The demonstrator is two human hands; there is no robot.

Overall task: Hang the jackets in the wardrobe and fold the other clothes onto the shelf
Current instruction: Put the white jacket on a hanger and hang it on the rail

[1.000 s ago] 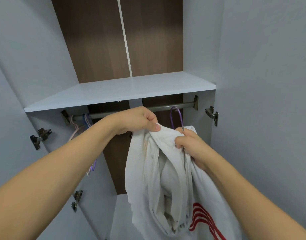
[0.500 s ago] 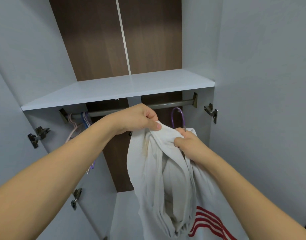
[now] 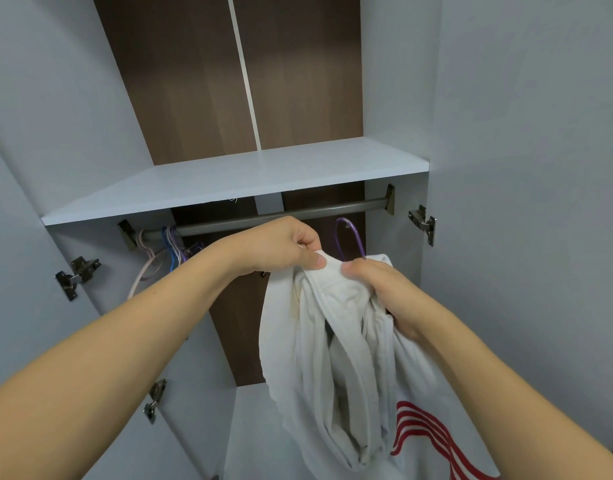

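White wardrobe doors stand open around both hands. Mid-frame, left hand pinches the white jacket at its top; right hand grips it with a purple hanger. Behind, upper centre: rail, then shelf.

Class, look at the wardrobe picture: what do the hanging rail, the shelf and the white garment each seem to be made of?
Rail: probably metal, a dull grey-brown sheen, with bracket ends.
Shelf: likely laminated board, smooth, matt, pale grey.
White garment: soft knitted or fleecy fabric, perhaps cotton; it folds limply and looks nubbly inside.
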